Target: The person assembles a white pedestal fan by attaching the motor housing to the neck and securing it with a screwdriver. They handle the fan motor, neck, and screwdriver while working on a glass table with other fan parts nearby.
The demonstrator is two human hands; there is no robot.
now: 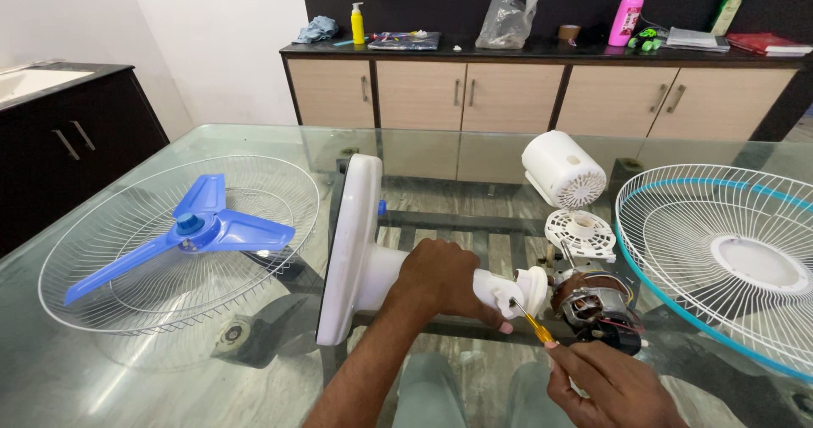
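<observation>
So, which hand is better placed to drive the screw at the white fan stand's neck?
Probably the right hand: it holds the yellow-handled screwdriver, tip at the white plastic fan stand neck beside the exposed motor. The left hand grips the neck, steadying it.

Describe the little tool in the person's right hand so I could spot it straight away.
Start at the glass table and find the white fan stand lying on its side, gripped by the left hand. Just right of it, the right hand holds a small screwdriver against the stand's upper end, beside the bare motor. Its yellow-orange handle stands out among the white parts.
</observation>
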